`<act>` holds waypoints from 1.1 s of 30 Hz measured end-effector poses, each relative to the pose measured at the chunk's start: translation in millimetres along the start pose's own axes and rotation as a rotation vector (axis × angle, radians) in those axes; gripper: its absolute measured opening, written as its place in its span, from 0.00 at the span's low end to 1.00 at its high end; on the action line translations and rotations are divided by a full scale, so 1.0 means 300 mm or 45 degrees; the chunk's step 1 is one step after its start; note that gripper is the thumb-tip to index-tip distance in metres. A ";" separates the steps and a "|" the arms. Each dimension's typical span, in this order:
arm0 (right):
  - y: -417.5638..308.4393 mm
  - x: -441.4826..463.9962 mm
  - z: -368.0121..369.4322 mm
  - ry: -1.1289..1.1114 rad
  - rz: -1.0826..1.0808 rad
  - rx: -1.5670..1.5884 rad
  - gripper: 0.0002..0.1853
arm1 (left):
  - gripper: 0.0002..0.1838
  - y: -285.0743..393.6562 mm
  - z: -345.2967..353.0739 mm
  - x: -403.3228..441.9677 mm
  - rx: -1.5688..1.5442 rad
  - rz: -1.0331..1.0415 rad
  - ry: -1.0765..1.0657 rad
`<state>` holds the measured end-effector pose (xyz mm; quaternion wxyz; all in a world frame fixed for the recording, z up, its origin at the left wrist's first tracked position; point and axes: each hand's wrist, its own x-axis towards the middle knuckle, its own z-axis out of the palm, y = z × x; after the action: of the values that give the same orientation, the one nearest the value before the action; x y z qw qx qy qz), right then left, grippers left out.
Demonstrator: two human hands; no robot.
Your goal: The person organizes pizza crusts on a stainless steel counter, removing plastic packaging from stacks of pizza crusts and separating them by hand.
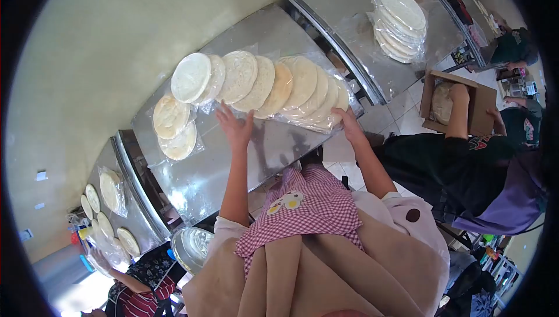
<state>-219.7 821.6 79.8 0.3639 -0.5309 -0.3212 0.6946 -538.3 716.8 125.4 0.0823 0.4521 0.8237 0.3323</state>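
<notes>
A long row of flat round breads [239,76], several in clear plastic, overlaps across the steel table [233,154]. My left hand [234,128] is open with its fingers spread, at the near edge of the row's middle. At the row's right end, my right hand [347,125] rests against the edge of the bagged breads [329,104]; whether its fingers grip the plastic is hard to tell. Two more bagged breads [177,142] lie at the left of the table, apart from my hands.
A bagged stack [402,11] stands on the upper right table. At right, a person holds a cardboard box [483,107] with bread inside. Another person's hand [100,260] is near breads on the lower left table [137,212]. A metal bowl [189,247] sits below my table's edge.
</notes>
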 end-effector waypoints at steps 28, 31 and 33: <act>-0.292 -0.058 0.300 -0.036 -0.354 -0.602 0.45 | 0.30 0.480 0.048 0.036 -0.009 0.569 -0.319; -0.316 -0.067 0.305 -0.078 -0.370 -0.485 0.47 | 0.25 0.497 0.038 0.023 -0.050 0.588 -0.298; -0.293 -0.058 0.304 -0.091 -0.389 -0.365 0.48 | 0.24 0.505 0.026 0.021 -0.066 0.632 -0.309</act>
<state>-291.0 847.9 182.6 0.3741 -0.4974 -0.5061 0.5971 -434.0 781.8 214.6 0.1078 0.6742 0.6631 0.3067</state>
